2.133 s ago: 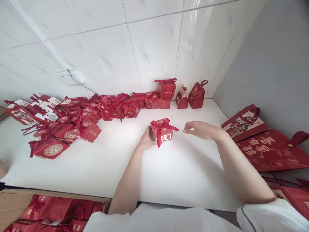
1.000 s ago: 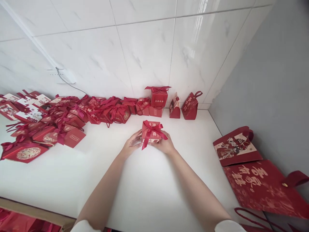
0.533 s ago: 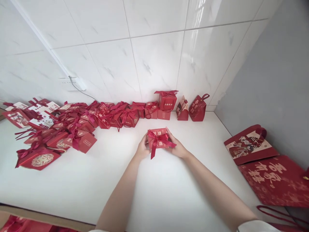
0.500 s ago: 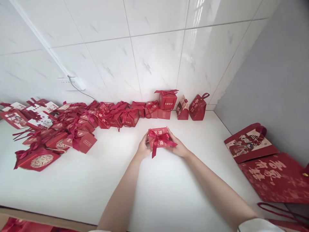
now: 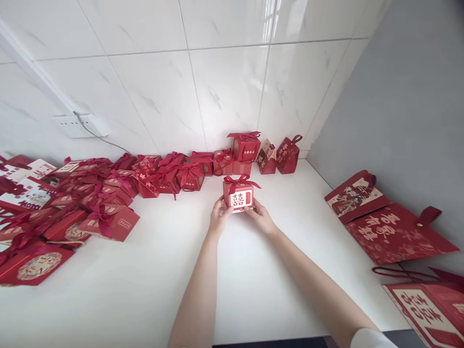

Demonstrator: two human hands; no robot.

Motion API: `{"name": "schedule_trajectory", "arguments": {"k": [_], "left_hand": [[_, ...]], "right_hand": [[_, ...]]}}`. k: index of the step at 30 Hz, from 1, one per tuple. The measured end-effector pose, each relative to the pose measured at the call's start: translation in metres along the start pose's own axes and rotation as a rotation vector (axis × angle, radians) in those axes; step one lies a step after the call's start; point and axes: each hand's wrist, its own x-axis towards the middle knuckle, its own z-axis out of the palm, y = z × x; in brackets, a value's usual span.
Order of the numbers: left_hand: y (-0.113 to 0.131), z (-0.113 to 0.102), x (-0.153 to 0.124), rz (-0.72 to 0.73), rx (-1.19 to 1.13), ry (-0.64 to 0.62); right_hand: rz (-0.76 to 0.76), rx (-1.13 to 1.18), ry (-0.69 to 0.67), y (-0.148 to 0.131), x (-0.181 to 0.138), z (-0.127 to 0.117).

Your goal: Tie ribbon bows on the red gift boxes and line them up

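Observation:
A small red gift box (image 5: pixel 238 195) with a dark red ribbon bow on top is upright over the white table (image 5: pixel 145 280), its printed white-and-red front facing me. My left hand (image 5: pixel 218 216) grips its lower left side, fingers curled against it. My right hand (image 5: pixel 260 217) grips its lower right side the same way. Both arms reach forward from the bottom edge. The box is a short way in front of a row of similar red boxes (image 5: pixel 188 174) along the wall.
Many red ribboned boxes and flat packs (image 5: pixel 72 203) crowd the table's left. A stacked box (image 5: pixel 244 145) and two pouch-shaped boxes (image 5: pixel 277 155) stand at the back wall. Large red paper bags (image 5: pixel 384 227) lie on the right. A wall socket (image 5: pixel 78 125) with cable is at left.
The box has been turned upright from lying tilted, so its printed front faces me, and both hands have carried it slightly further towards the back row.

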Motion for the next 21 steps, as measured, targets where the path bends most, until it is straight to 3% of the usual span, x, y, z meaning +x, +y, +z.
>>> {"name": "schedule_trajectory", "arguments": {"k": [5, 8, 14, 21], "left_hand": [[-0.001, 0.008, 0.005, -0.041, -0.001, 0.044], [-0.004, 0.01, 0.004, -0.035, -0.019, 0.074], [-0.003, 0.009, -0.002, 0.002, -0.061, 0.045], [0.008, 0.013, -0.013, 0.002, -0.069, -0.016]], "right_hand": [[-0.023, -0.041, 0.143, -0.005, -0.009, 0.006], [-0.028, -0.048, 0.162, -0.004, -0.009, 0.006], [0.031, 0.31, 0.199, 0.008, -0.019, 0.008], [0.033, 0.446, 0.216, 0.013, -0.023, -0.001]]}}
